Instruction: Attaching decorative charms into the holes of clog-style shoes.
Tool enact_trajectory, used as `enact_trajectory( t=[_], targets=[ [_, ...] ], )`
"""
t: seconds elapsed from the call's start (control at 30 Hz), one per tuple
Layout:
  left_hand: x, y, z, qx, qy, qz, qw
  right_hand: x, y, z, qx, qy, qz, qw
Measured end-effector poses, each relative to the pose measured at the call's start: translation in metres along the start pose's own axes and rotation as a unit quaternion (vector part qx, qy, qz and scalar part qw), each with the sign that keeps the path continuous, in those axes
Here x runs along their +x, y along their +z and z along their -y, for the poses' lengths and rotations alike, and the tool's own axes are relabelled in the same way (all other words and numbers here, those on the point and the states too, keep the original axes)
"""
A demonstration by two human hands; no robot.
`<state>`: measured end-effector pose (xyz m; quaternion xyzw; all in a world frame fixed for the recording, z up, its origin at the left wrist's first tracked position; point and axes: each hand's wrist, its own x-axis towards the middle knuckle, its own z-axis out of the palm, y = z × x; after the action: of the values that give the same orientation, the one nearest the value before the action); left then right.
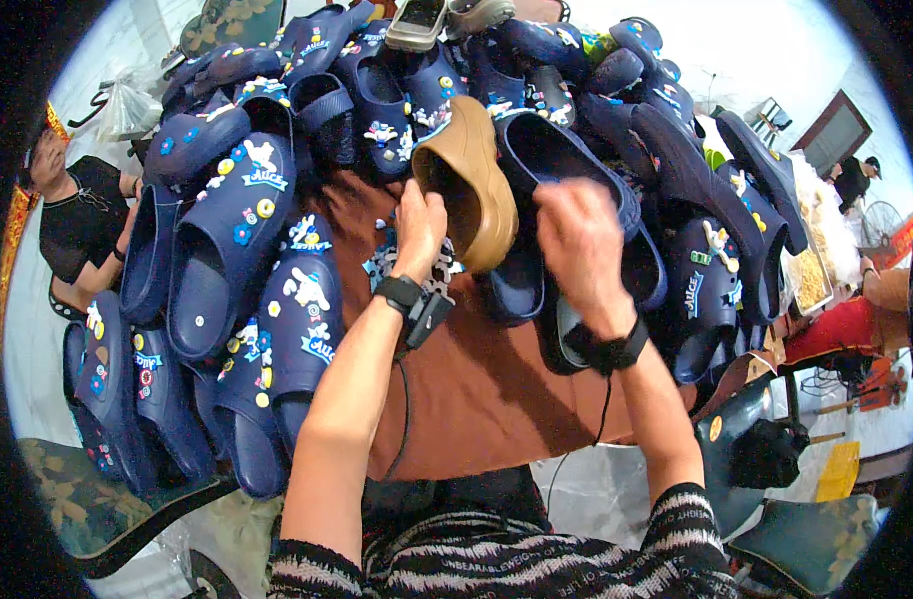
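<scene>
A tan clog (491, 190) stands tilted in front of me, its opening facing left. My left hand (420, 228) is closed at the near left rim of that clog, fingers curled against its edge. Beneath this hand lies a heap of small light-blue and white pieces (380, 262), partly covered. My right hand (581, 240) is smeared by motion in front of a plain navy clog (551, 150); whether it holds anything does not show. Both wrists wear black bands, the left with a small box.
Navy clogs with white, yellow and blue charms (242, 210) are piled left, behind and right (701, 290). A brown cloth (486, 389) covers the table. A phone-like device (417, 22) lies at the back. Another person (87, 215) is at the left; patterned seats (816, 539) stand below.
</scene>
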<state>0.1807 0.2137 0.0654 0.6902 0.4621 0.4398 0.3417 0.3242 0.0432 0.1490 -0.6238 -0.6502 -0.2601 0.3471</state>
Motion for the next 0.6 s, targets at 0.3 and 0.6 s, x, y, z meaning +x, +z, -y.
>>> enact_trajectory(
  t=[0.3,0.6],
  targets=[
    [-0.003,-0.015,0.006,-0.008,-0.025,0.006,1.0,0.043,0.011,-0.102,-0.07,0.159,0.214,0.961],
    [-0.046,-0.046,-0.012,-0.063,-0.028,-0.084,0.994,0.084,-0.027,-0.152,-0.226,0.127,0.087,0.962]
  ],
)
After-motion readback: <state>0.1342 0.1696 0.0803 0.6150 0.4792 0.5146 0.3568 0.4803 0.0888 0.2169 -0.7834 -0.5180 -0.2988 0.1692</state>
